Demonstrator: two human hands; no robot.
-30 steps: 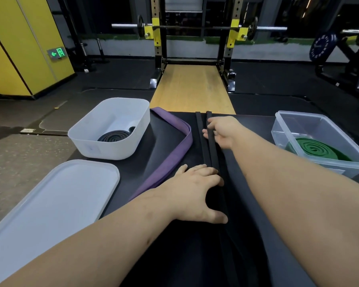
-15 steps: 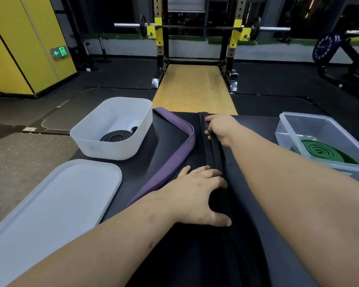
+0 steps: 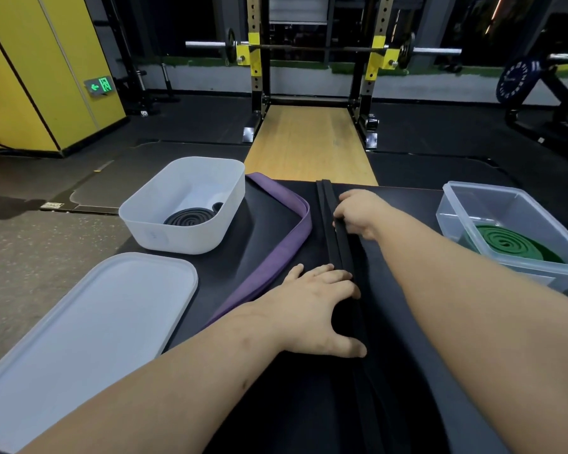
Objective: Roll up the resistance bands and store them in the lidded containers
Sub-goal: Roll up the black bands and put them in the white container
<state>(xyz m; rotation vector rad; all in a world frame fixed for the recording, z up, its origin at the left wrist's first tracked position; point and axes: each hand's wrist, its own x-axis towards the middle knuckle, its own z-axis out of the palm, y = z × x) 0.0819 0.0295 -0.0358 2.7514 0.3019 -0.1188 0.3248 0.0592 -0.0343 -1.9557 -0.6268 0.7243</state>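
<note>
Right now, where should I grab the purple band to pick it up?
Probably the far end of the purple band, beside the white tub. The band lies flat on the table, so pinch its edge from above with your fingers. Its near end is hidden under the left arm.

Black band [image 3: 325, 208] unrolled lengthwise; purple band [image 3: 295, 237] alongside

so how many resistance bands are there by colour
black: 2, the rolled black band in the white tub and the flat black band, unrolled
purple: 1, the purple band, unrolled
green: 1, the green band, rolled in the clear container
total: 4
</note>
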